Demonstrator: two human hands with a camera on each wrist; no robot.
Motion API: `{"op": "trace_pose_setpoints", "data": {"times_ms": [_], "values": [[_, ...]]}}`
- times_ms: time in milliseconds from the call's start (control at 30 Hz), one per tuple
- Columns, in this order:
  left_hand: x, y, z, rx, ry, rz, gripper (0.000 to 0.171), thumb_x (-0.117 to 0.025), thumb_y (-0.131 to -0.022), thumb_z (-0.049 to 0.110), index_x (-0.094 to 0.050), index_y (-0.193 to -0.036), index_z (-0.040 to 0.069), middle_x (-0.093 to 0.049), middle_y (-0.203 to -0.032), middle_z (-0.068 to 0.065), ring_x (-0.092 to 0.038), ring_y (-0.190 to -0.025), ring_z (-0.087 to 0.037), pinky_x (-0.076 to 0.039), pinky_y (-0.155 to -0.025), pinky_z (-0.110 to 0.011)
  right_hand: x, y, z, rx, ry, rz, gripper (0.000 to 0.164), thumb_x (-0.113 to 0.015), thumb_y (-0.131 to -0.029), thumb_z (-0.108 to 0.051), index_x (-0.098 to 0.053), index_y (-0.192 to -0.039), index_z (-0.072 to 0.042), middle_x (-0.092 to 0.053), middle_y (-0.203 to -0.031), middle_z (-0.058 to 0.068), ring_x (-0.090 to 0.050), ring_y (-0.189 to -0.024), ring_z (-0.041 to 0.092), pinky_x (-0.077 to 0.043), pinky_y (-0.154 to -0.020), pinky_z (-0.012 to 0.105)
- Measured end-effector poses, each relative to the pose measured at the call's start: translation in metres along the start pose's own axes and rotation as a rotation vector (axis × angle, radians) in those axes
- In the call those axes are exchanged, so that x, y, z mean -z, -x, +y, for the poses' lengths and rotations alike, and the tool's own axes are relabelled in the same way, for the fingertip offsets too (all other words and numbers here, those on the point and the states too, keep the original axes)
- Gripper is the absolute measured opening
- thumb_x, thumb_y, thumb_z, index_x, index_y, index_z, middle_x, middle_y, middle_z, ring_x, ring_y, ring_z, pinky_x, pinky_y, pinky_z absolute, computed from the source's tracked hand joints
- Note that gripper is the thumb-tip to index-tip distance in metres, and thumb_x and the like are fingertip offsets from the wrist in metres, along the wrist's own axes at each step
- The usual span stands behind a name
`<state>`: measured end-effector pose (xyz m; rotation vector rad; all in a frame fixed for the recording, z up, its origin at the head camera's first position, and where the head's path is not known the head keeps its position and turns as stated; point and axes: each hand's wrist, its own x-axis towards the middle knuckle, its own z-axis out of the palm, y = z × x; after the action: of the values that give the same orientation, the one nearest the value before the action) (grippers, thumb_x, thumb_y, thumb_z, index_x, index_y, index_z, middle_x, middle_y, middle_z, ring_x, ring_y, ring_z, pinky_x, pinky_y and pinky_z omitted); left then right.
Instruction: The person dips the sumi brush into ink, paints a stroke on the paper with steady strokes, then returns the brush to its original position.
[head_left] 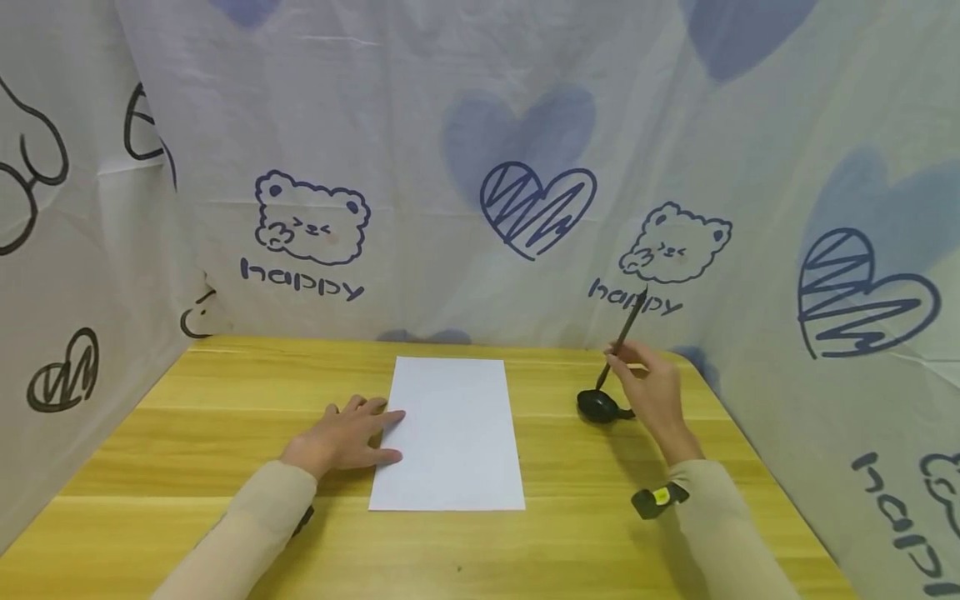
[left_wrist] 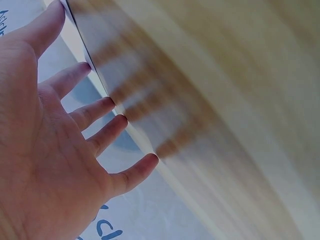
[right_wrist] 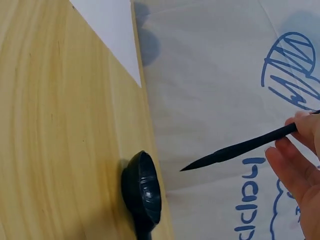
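Observation:
A sheet of white paper [head_left: 453, 442] lies on the wooden table in front of the person. The left hand [head_left: 348, 437] rests at its left edge with fingers spread, the thumb and index finger on the paper and the others on the wood. The right hand [head_left: 651, 392] pinches a dark ink brush [head_left: 624, 333] by its shaft, the dark pointed tip angled down. Beneath the tip, to the right of the paper, sits a small black dish with a handle [head_left: 597, 406]. In the right wrist view the brush tip [right_wrist: 210, 159] shows apart from the dish [right_wrist: 142, 190].
The wooden table [head_left: 247, 400] ends at the back and right against a white curtain [head_left: 420, 167] printed with blue hearts, bears and lettering. Another stretch of curtain [head_left: 67, 275] hangs along the left side. A black band with a small device [head_left: 660, 500] is on the right wrist.

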<state>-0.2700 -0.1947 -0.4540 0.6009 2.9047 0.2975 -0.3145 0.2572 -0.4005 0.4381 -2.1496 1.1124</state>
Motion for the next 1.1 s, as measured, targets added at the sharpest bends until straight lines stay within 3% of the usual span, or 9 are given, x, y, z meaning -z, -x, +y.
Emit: {"op": "trace_pose_setpoints", "data": {"times_ms": [300, 700, 833, 1100], "values": [[-0.001, 0.0, 0.0, 0.0, 0.006, -0.004, 0.076, -0.062, -0.095, 0.062, -0.047, -0.156, 0.019, -0.037, -0.164, -0.022, -0.034, -0.147, -0.051, -0.024, -0.111, -0.082, -0.004, 0.003, 0.011, -0.145, -0.056, -0.017, 0.02, -0.071, -0.098, -0.011, -0.072, -0.116, -0.002, -0.077, -0.106, 0.021, -0.063, -0.086, -0.012, -0.056, -0.072, 0.01], [0.0, 0.001, 0.001, 0.001, 0.002, 0.0, 0.076, -0.062, -0.095, 0.062, -0.048, -0.155, 0.019, -0.038, -0.163, -0.021, -0.036, -0.146, -0.049, -0.025, -0.11, -0.081, -0.007, 0.005, 0.025, -0.191, -0.069, -0.013, 0.024, -0.071, -0.097, -0.006, -0.07, -0.119, -0.001, -0.076, -0.103, 0.026, -0.064, -0.081, -0.013, -0.055, -0.072, 0.009], [0.0, 0.001, 0.001, 0.001, 0.004, -0.002, 0.076, -0.062, -0.095, 0.062, -0.048, -0.156, 0.019, -0.038, -0.164, -0.021, -0.036, -0.147, -0.049, -0.025, -0.11, -0.081, -0.007, 0.006, 0.031, -0.225, -0.084, -0.006, 0.031, -0.07, -0.096, -0.003, -0.065, -0.127, -0.002, -0.074, -0.103, 0.029, -0.067, -0.079, -0.006, -0.056, -0.072, 0.011], [0.0, 0.001, 0.0, 0.0, 0.008, 0.0, 0.076, -0.062, -0.095, 0.062, -0.047, -0.156, 0.019, -0.037, -0.164, -0.022, -0.034, -0.148, -0.051, -0.024, -0.111, -0.081, -0.005, 0.008, 0.037, -0.216, -0.088, 0.006, 0.036, -0.069, -0.095, 0.0, -0.061, -0.131, -0.004, -0.073, -0.104, 0.027, -0.068, -0.079, -0.001, -0.056, -0.071, 0.011]]}}
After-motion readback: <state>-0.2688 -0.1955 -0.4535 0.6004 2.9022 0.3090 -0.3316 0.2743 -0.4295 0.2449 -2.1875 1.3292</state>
